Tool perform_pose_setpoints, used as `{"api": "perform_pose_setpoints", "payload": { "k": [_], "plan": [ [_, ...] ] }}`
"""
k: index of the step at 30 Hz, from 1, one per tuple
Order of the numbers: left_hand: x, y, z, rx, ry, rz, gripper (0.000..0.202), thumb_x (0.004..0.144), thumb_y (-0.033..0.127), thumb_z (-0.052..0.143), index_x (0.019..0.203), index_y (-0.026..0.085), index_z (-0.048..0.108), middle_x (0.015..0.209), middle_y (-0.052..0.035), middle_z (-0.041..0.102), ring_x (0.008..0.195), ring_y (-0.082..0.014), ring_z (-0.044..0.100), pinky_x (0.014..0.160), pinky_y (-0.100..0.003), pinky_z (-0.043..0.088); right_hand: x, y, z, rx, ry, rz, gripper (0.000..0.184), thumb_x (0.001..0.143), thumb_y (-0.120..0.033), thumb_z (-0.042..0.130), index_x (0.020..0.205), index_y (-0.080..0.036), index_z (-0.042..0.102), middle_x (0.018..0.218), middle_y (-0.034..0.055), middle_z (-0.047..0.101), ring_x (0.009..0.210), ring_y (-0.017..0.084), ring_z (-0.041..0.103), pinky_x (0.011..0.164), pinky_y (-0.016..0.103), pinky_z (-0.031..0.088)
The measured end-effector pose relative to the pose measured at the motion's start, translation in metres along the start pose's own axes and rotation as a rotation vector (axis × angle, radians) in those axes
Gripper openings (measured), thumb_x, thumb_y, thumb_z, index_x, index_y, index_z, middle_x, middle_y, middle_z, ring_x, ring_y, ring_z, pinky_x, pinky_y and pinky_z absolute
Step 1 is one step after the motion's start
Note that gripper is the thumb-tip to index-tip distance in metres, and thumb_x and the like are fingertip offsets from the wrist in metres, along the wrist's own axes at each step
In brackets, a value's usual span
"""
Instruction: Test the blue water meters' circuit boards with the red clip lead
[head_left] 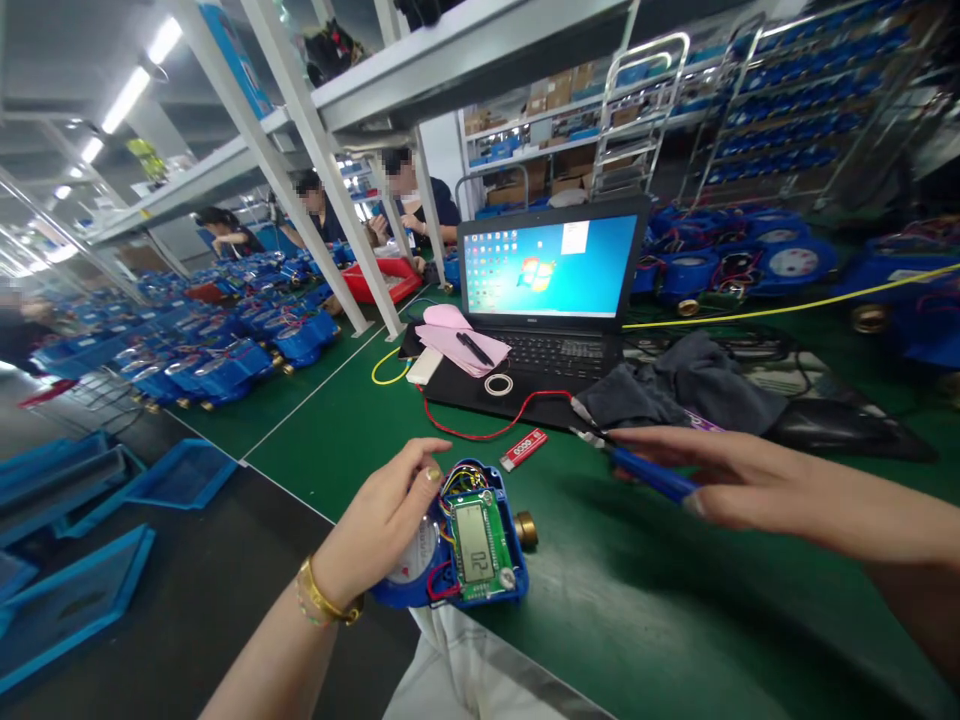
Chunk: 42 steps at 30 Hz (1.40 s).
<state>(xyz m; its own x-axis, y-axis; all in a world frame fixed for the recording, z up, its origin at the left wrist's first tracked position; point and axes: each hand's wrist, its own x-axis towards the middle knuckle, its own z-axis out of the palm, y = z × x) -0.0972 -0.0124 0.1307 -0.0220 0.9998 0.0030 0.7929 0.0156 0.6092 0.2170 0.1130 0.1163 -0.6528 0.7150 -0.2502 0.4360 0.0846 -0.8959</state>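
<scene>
Green-matted bench (637,600), an open black laptop (551,270) at its far side. At the near edge lies a round blue plastic meter (517,585) with its cover off. The left hand (382,525) closes its grip over the meter's dial side. The right hand (750,480), apart from it, pinches a blue-handled metal-tipped tool (645,472). Step, as judged: work on the exposed green circuit board (476,540). Bringing the tip there would call for a steadied meter and a path clear of the wires.
</scene>
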Motion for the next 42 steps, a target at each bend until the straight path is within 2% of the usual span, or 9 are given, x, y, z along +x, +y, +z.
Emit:
{"api": "perform_pose_setpoints", "payload": {
  "k": [3, 5, 8, 15, 19, 29, 37, 42],
  "plan": [
    [0.003, 0.003, -0.004, -0.021, 0.035, -0.015, 0.029, 0.094, 0.040, 0.027, 0.107, 0.024, 0.048, 0.084, 0.0007, 0.061, 0.075, -0.0157, 0.057, 0.070, -0.028, 0.044, 0.006, 0.004, 0.010, 0.379, -0.062, -0.067, 0.052, 0.067, -0.041, 0.053, 0.114, -0.022, 0.066, 0.119, 0.0104, 0.063, 0.109, 0.033, 0.057, 0.089, 0.043, 0.046],
    [0.007, 0.006, -0.006, 0.030, 0.044, -0.006, 0.026, 0.094, 0.037, 0.027, 0.094, 0.024, 0.049, 0.080, 0.0011, 0.060, 0.073, -0.0156, 0.056, 0.069, -0.028, 0.043, 0.011, 0.004, 0.022, 0.532, -0.088, -0.069, 0.047, 0.070, -0.042, 0.055, 0.108, -0.018, 0.069, 0.113, 0.0135, 0.066, 0.104, 0.032, 0.059, 0.084, 0.041, 0.047],
    [0.012, 0.013, -0.009, 0.126, 0.024, 0.018, 0.026, 0.091, 0.034, 0.028, 0.079, 0.023, 0.048, 0.076, 0.0006, 0.058, 0.071, -0.0165, 0.054, 0.067, -0.030, 0.042, 0.014, 0.002, 0.037, 0.672, -0.148, -0.068, 0.044, 0.075, -0.048, 0.062, 0.107, -0.018, 0.068, 0.111, 0.0146, 0.066, 0.105, 0.029, 0.059, 0.086, 0.040, 0.046],
    [0.022, 0.019, -0.012, 0.224, -0.016, -0.022, 0.028, 0.087, 0.030, 0.031, 0.074, 0.022, 0.054, 0.076, -0.0014, 0.062, 0.072, -0.0181, 0.057, 0.067, -0.031, 0.042, 0.011, -0.008, 0.042, 0.646, -0.186, -0.094, 0.044, 0.073, -0.055, 0.068, 0.099, -0.020, 0.072, 0.107, 0.0131, 0.067, 0.104, 0.029, 0.059, 0.088, 0.039, 0.044],
    [0.026, 0.023, -0.013, 0.298, -0.028, -0.061, 0.031, 0.085, 0.028, 0.031, 0.070, 0.022, 0.058, 0.077, -0.0033, 0.063, 0.073, -0.0189, 0.057, 0.066, -0.032, 0.042, 0.009, -0.008, 0.041, 0.626, -0.179, -0.099, 0.041, 0.075, -0.055, 0.066, 0.099, -0.023, 0.072, 0.108, 0.0111, 0.067, 0.105, 0.028, 0.058, 0.090, 0.039, 0.042],
    [0.031, 0.034, -0.018, 0.390, -0.090, -0.123, 0.031, 0.084, 0.023, 0.033, 0.070, 0.020, 0.060, 0.081, -0.0043, 0.064, 0.077, -0.0185, 0.058, 0.070, -0.030, 0.041, 0.009, -0.007, 0.040, 0.577, -0.153, -0.114, 0.048, 0.073, -0.059, 0.067, 0.102, -0.022, 0.071, 0.108, 0.0134, 0.066, 0.105, 0.030, 0.056, 0.087, 0.042, 0.040],
    [0.042, 0.037, -0.017, 0.360, -0.139, -0.199, 0.024, 0.080, 0.033, 0.047, 0.068, 0.018, 0.062, 0.064, -0.0013, 0.062, 0.061, -0.0160, 0.055, 0.056, -0.026, 0.035, 0.007, -0.011, 0.038, 0.463, -0.152, -0.152, 0.056, 0.074, -0.062, 0.063, 0.105, -0.016, 0.071, 0.108, 0.0157, 0.064, 0.099, 0.030, 0.056, 0.086, 0.044, 0.042],
    [0.044, 0.035, -0.015, 0.335, -0.145, -0.196, 0.016, 0.076, 0.028, 0.051, 0.069, 0.017, 0.061, 0.065, -0.0006, 0.062, 0.061, -0.0147, 0.055, 0.056, -0.025, 0.035, 0.007, -0.011, 0.039, 0.521, -0.156, -0.147, 0.056, 0.074, -0.061, 0.064, 0.107, -0.016, 0.070, 0.107, 0.0155, 0.065, 0.104, 0.031, 0.056, 0.087, 0.043, 0.042]
  ]
}}
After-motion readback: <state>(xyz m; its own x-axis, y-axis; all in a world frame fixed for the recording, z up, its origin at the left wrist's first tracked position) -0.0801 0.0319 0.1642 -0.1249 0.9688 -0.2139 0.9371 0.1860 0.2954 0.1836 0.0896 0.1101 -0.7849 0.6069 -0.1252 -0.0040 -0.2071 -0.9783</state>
